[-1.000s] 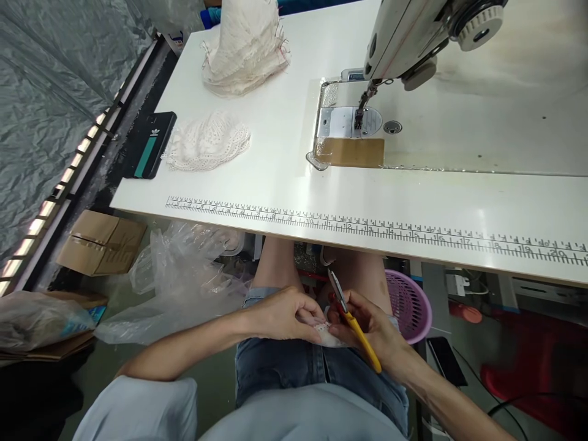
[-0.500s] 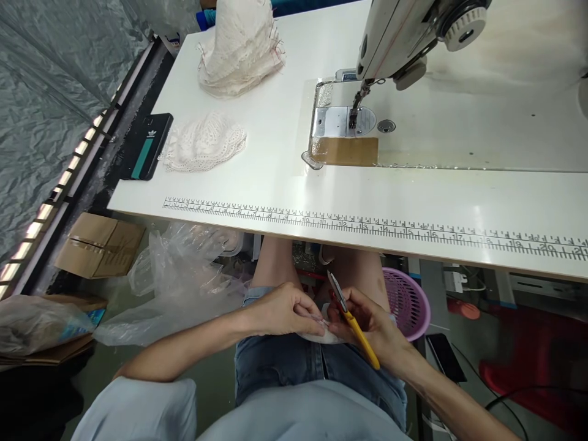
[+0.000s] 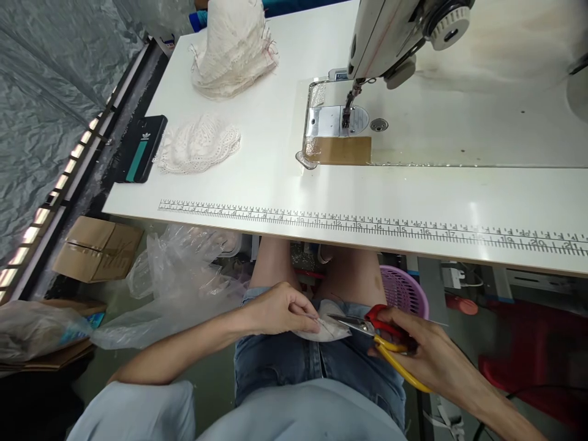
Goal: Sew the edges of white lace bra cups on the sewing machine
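Observation:
Over my lap, my left hand (image 3: 289, 311) pinches the edge of a small piece of white fabric (image 3: 328, 329). My right hand (image 3: 420, 343) grips scissors (image 3: 366, 326) with one red and one yellow handle. Their blades point left and reach the fabric close to my left fingertips. Whether the blades touch the cloth or a thread on it, I cannot tell. Part of the fabric is hidden behind my left fingers.
Above my knees is a white sewing table (image 3: 257, 184) with a printed ruler along its front edge. It bears a sewing machine (image 3: 381, 37), a lacy white piece (image 3: 199, 144), a cream cloth bundle (image 3: 232, 52) and a dark phone (image 3: 142, 150). A purple basket (image 3: 407, 291) stands below.
The scissors lay tucked in my right hand, blades pointing up, while its fingers were at the fabric. Now that hand has moved right, holding them by the handles, blades turned toward the fabric.

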Tool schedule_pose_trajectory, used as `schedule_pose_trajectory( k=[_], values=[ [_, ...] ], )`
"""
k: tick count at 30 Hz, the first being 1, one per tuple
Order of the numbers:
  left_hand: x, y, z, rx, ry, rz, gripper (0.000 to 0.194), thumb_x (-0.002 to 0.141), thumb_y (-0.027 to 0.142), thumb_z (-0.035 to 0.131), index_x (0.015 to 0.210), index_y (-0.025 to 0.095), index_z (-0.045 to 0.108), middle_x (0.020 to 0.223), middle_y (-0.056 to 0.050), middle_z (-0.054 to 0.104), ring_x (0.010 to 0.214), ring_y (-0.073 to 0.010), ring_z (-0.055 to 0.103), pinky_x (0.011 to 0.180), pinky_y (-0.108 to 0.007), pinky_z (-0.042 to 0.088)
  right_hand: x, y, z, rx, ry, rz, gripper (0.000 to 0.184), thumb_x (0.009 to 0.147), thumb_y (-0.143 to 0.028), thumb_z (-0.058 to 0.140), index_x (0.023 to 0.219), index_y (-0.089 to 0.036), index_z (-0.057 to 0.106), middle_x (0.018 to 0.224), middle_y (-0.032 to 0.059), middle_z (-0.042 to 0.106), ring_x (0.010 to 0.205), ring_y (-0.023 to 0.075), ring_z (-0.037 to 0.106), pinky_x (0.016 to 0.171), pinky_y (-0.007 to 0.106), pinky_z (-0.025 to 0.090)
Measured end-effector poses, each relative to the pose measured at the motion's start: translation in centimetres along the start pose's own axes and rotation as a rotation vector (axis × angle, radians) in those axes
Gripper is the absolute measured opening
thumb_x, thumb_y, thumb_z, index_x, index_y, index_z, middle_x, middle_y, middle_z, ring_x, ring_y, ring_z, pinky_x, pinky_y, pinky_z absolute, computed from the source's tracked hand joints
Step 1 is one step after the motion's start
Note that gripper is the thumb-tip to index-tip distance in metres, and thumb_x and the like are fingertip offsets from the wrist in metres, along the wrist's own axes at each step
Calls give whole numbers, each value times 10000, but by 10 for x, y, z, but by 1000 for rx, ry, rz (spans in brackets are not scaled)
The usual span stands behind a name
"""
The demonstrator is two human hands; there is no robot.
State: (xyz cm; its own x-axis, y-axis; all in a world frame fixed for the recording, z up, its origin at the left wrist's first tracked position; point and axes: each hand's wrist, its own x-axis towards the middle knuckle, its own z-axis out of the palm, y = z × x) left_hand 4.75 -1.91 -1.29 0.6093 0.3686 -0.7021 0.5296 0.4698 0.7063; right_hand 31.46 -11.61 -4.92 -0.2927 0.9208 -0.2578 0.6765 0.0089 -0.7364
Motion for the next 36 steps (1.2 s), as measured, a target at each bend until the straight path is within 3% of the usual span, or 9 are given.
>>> schedule_pose_trajectory(
  k=[6,23,36],
  values=[
    [-3,4,1,26,0,17,355,675,405,713,880,116,719,823,-81,719,752,-176,653,629,-200,468,2,-3,1,-1,-28,-23,280,735,-392,675,925,-218,565,715,16,646,545,150,584,479,224,446],
    [-5,9,-1,66,5,57,286,723,371,674,847,121,736,685,-41,675,550,-88,509,485,-173,331,3,-7,0,33,-16,-1,252,724,-364,667,916,-218,595,729,23,666,542,147,600,478,218,454],
    [-2,6,-1,43,20,38,349,716,430,674,875,125,734,734,-52,699,608,-114,573,525,-175,372,4,-5,2,-14,6,-31,269,735,-402,655,920,-222,579,728,33,673,535,156,608,472,226,445]
  ],
)
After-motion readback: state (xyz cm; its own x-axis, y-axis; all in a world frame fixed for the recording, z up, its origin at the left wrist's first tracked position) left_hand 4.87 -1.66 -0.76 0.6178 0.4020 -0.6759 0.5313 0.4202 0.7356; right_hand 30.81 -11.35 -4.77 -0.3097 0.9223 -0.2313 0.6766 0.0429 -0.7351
